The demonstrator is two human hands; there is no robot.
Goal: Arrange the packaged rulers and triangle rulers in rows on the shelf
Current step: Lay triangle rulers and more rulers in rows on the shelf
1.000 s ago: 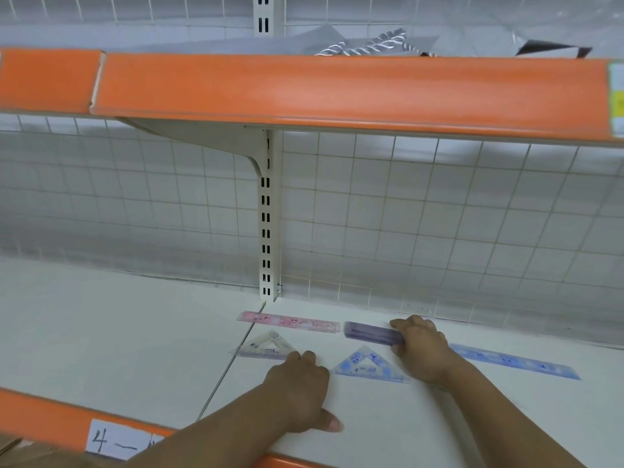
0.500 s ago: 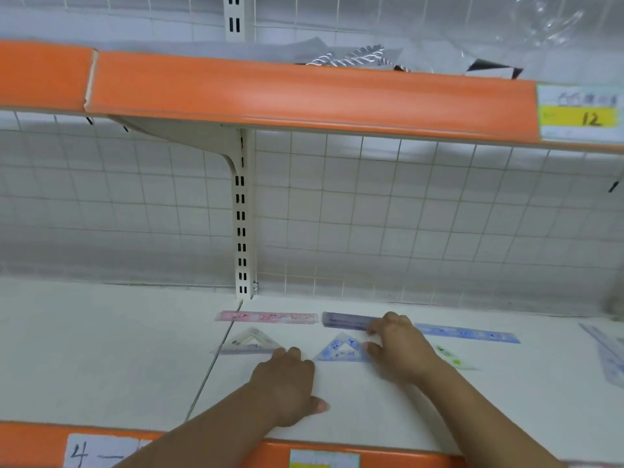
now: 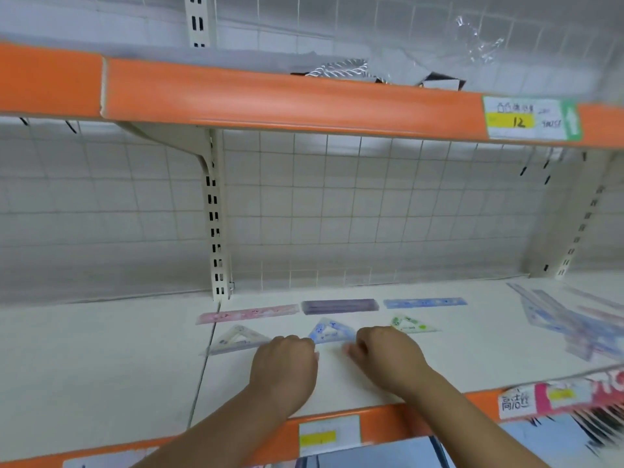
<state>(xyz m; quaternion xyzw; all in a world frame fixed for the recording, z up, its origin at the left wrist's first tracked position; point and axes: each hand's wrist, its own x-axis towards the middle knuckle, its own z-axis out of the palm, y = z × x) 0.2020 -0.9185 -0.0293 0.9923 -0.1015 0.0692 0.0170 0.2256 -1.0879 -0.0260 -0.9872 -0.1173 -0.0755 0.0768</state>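
Shelf (image 3: 101, 349): loose ruler pile (image 3: 567, 319) at 3 o'clock; back row pink ruler (image 3: 248, 314), purple ruler (image 3: 339, 305), blue ruler (image 3: 424, 303); front row clear triangle (image 3: 238, 339), blue triangle (image 3: 329, 331), green triangle (image 3: 410, 324). Step judged: squaring blue triangle; slide flat, base parallel to purple ruler, gaps even. Left hand (image 3: 285, 369), fingers folded under, holding nothing, triangle at 1 o'clock; right hand (image 3: 388, 359), fingers bent, triangle corner at 10 o'clock, contact too blurred to tell.

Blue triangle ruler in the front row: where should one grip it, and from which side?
Probably its long front edge, from the front. The blue triangle ruler lies flat on the shelf, base toward the person, tip toward the purple ruler behind it, so lift that edge first.
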